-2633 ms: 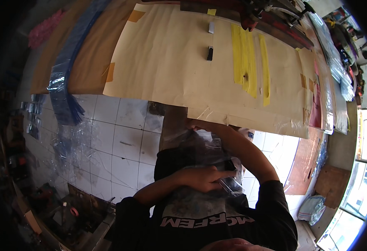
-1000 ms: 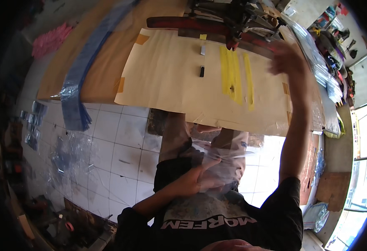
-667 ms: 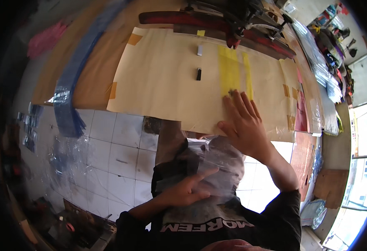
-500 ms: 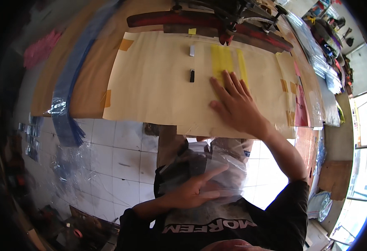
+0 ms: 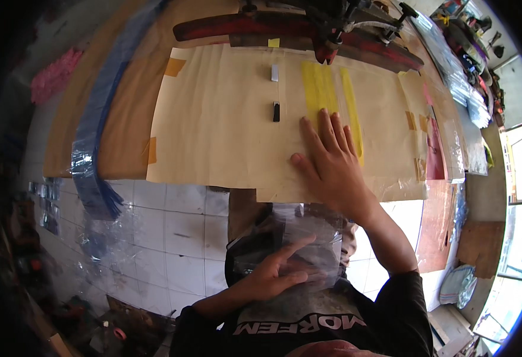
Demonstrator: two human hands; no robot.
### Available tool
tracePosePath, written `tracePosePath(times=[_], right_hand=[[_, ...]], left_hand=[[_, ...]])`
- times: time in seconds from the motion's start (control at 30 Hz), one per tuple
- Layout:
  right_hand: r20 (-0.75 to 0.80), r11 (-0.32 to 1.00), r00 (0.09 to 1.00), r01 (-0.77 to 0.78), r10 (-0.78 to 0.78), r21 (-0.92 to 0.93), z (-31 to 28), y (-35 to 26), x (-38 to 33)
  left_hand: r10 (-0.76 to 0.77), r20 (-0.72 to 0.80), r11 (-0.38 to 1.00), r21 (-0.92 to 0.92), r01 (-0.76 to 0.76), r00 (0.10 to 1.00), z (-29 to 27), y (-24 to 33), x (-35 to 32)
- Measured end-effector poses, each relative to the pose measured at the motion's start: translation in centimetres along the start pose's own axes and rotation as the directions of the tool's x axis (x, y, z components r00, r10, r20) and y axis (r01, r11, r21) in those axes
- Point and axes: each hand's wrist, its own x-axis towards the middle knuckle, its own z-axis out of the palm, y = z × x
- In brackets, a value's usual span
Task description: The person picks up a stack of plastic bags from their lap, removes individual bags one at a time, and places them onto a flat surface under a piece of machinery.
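My right hand [image 5: 335, 166] lies palm down on a beige paper sheet [image 5: 213, 131], its fingers stretched over the lower end of a wide yellow strip [image 5: 318, 86]. Beside it runs a thinner yellow strip [image 5: 351, 113]. To the left of these, a small pale block [image 5: 274, 72] and a small black block [image 5: 276, 112] sit on the sheet. Over my lap, my left hand [image 5: 273, 275] holds clear plastic film [image 5: 320, 250], with thumb and forefinger stretched across it. Part of its grip is hidden.
A dark red metal bar with clamps [image 5: 261, 27] spans the table's far side. Blue plastic film [image 5: 91, 134] hangs over the left edge. Brown tape [image 5: 174, 66] holds the sheet's corners. Pink material [image 5: 56, 74] lies far left; clear plastic [image 5: 475, 101] lies right.
My right hand has slid slightly toward me, uncovering more of the yellow strips. The plastic film at my left hand has shifted a little. The whole view has tilted slightly.
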Motion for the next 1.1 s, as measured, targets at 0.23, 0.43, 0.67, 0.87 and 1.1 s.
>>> tracePosePath(times=[0.23,0.43,0.67,0.87,1.1], right_hand=[[-0.055,0.999,0.998,0.032,-0.033,-0.027,1.0,0.1,1.3],[-0.038,0.999,0.998,0.043,-0.044,-0.030,1.0,0.4,1.6],[-0.027,0.998,0.998,0.054,-0.055,-0.032,0.7,0.3,1.7],[-0.036,0.998,0.997,0.061,-0.062,-0.019,1.0,0.5,1.9],[-0.037,0.999,0.998,0.052,-0.053,-0.014,1.1,0.4,2.1]], left_hand=[[0.007,-0.002,0.992,-0.125,-0.007,1.000,0.1,0.3,0.4],[0.025,0.014,0.993,-0.118,-0.023,1.000,0.1,0.6,1.1],[0.036,0.023,0.992,-0.119,-0.033,0.999,-0.1,0.1,1.0],[0.056,0.029,0.998,-0.036,-0.055,0.998,-0.2,0.2,1.3],[0.032,-0.031,0.999,-0.033,-0.033,0.999,-0.1,0.3,1.2]])
